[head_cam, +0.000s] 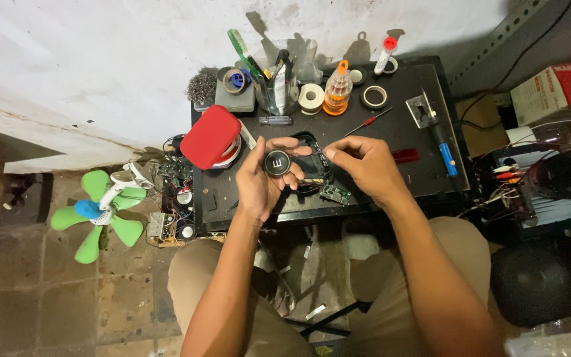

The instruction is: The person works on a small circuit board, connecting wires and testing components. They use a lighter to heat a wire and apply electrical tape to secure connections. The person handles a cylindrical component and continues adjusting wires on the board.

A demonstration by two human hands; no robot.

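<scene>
My left hand (260, 182) holds a small round black part (277, 162) with a pale mark on its face, gripped between thumb and fingers over the black table (404, 132). My right hand (363, 165) hovers just to the right, its fingertips pinched together near a black oval frame (316, 162) that lies on the table. A small green circuit board (334, 194) rests below that frame, by the table's front edge. Whether the right fingers pinch anything I cannot tell.
A red box (209, 136) sits at the table's left. At the back stand a cup of tools (279, 82), tape rolls (311, 97), an orange bottle (337, 90) and a blue-handled soldering iron (439, 132). A green fan (100, 211) and loose electronics (176, 211) lie on the floor to the left.
</scene>
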